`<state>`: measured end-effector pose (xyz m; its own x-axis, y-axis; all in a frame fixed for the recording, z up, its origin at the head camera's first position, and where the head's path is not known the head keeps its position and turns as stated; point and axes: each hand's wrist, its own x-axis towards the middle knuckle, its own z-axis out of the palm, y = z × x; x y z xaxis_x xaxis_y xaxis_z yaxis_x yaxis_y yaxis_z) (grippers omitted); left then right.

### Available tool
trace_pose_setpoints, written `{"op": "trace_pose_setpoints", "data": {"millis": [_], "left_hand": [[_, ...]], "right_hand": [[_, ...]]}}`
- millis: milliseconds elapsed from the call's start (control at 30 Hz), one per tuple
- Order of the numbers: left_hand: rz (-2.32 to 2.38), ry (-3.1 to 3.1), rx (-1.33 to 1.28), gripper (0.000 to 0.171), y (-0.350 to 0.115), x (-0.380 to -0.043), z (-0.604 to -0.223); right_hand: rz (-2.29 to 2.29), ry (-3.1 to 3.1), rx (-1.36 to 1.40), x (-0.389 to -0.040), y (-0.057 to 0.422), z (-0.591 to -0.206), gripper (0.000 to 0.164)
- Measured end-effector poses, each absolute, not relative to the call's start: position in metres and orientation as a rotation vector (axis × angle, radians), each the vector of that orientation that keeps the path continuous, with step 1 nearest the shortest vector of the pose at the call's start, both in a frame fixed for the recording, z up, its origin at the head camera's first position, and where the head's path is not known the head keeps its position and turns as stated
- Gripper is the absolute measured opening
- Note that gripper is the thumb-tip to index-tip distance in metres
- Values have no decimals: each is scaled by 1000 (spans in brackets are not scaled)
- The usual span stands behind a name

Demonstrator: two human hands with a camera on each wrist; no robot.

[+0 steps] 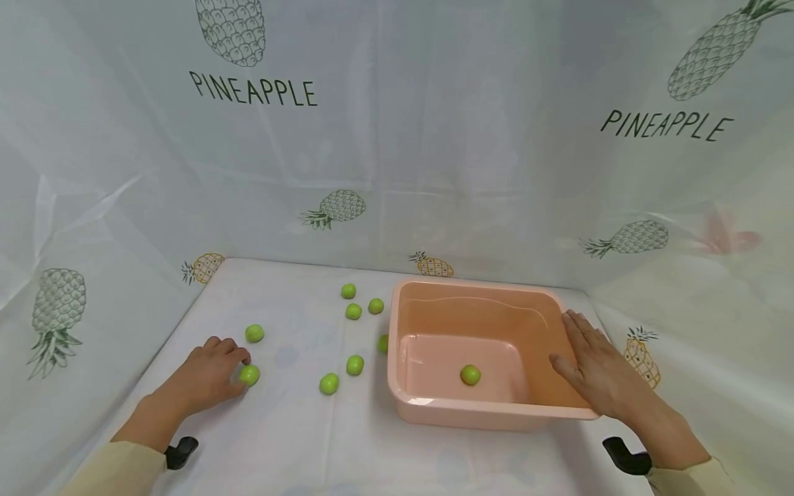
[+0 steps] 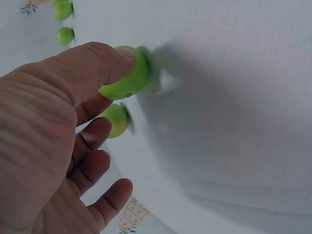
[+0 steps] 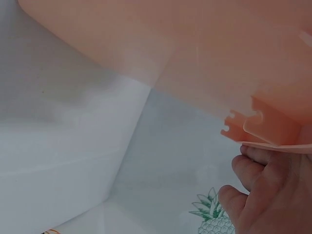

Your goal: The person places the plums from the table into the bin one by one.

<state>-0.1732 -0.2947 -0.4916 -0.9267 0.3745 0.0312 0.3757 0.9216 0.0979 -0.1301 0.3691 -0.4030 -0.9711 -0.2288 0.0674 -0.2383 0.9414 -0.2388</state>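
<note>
My left hand (image 1: pixel 207 375) is low over the table at the left, pinching a small round green fruit (image 2: pixel 132 78) between thumb and index finger. Its other fingers hang loosely bent. Just beyond lies another green fruit (image 1: pixel 254 333), partly behind the fingers in the left wrist view. On the right, my right hand (image 1: pixel 598 368) holds the right rim of a peach-coloured plastic bin (image 1: pixel 462 411). The thumb reaches over the inside, and fingers (image 3: pixel 248 171) bend against the outer side under the rim. One green fruit (image 1: pixel 470 375) sits on the bin's floor.
Several more green fruits lie between the left hand and the bin, such as one nearer fruit (image 1: pixel 329 384) and one farther back (image 1: pixel 349 291). Another fruit (image 1: pixel 383 343) is close against the bin's left wall. A pineapple-printed sheet (image 1: pixel 434 138) rises behind the white-covered table (image 1: pixel 279 441).
</note>
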Motion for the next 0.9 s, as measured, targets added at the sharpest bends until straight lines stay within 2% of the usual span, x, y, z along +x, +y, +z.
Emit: {"op": "trace_pose_setpoints", "data": {"millis": [400, 600, 767, 900], "left_hand": [[-118, -3006, -592, 37, -287, -185, -491], [-125, -2763, -771, 38, -233, -204, -433], [-143, -2602, -1007, 39, -176, -215, -373], [-130, -2483, -1186, 35, -133, -221, -340]], "right_hand": [[370, -3059, 364, -130, 369, -403, 83], [386, -3062, 370, -130, 371, -402, 83], [382, -3060, 370, -131, 371, -402, 83], [380, -3066, 355, -132, 369, -402, 84]]}}
